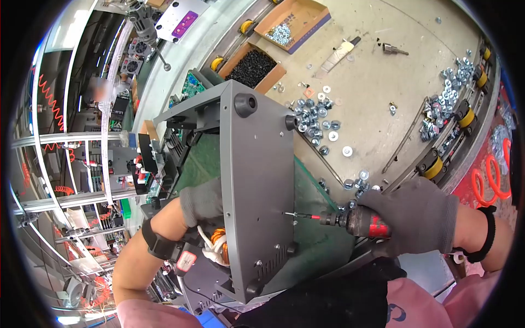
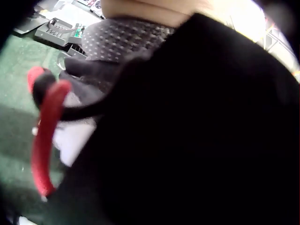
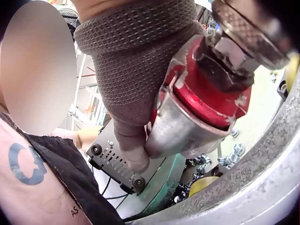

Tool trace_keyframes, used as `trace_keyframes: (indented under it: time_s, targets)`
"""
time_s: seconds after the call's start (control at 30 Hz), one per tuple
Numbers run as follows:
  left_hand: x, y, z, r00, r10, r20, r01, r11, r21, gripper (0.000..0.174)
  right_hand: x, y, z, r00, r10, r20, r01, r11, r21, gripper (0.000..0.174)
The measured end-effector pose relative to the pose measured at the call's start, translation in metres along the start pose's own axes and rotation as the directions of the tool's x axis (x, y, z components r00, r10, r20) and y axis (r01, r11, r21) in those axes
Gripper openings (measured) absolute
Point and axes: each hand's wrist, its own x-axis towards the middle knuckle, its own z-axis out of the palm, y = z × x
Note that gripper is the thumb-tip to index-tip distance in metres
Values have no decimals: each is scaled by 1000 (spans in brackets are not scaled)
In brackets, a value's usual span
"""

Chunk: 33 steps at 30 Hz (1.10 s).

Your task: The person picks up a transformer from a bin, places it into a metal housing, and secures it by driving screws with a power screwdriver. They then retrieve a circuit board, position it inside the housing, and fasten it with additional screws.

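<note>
A dark grey metal casing (image 1: pixel 257 153) stands on its side in the middle of the head view, rubber feet facing right. My gloved right hand (image 1: pixel 413 216) grips a red and silver power screwdriver (image 1: pixel 369 222). Its bit points left, the tip right at a small screw on the casing's panel. In the right wrist view the gloved fingers (image 3: pixel 131 150) curl round the screwdriver (image 3: pixel 201 98). My gloved left hand (image 1: pixel 201 203) reaches inside the casing, its fingers hidden behind the panel. Red and black cables (image 2: pixel 44 145) lie by it in the left wrist view; I cannot tell whether it holds anything.
Loose bolts (image 1: pixel 314 117) and washers lie right of the casing, with more bolts (image 1: pixel 445 98) by the yellow rollers (image 1: pixel 466 117). Cardboard boxes (image 1: pixel 272 82) hold black screws and silver nuts. Below the left hand is an orange-wound coil (image 1: pixel 220 243). A tool (image 1: pixel 143 27) hangs upper left.
</note>
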Motion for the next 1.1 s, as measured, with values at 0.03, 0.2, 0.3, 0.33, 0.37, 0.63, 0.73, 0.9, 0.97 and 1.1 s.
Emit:
trace_keyframes:
  time_s: [0.03,0.2,0.3,0.33,0.37,0.63,0.73,0.9,0.97,1.1]
  targets:
    - [-1,-5,-4,1000,-7,16,6,999,52,49,1,0,0,1000,-12,-3,12,1000,11,66]
    - [-4,-11,-11,999,-23,28,18,990,140,51,3,-3,-3,1000,-9,9,9,1000,1,65]
    - [-4,-5,-4,997,-9,-71,12,998,55,42,5,-5,-3,1000,-14,-21,13,1000,-9,63]
    - [-1,-10,-5,997,40,-65,-36,997,69,41,6,-6,-3,999,-24,-38,25,1000,11,59]
    - [1,-13,-7,994,89,-58,-84,993,83,41,7,-7,-2,998,-34,-56,36,999,31,55]
    - [-5,5,-6,877,462,133,-415,587,695,34,13,-16,13,975,-25,-219,4,995,-97,45]
    - [-34,69,13,934,109,-341,41,914,404,30,14,-22,12,961,-51,-274,13,991,-136,39]
    - [-62,64,20,787,72,-613,-256,942,-218,31,14,-30,14,958,-38,-283,-28,974,-224,43]
    - [-63,74,34,767,54,-640,-341,879,-334,32,12,-30,15,937,-48,-347,-25,979,-202,50]
    - [-62,83,50,775,65,-629,-367,856,-363,27,-5,-36,0,954,88,-286,-97,995,-17,61]
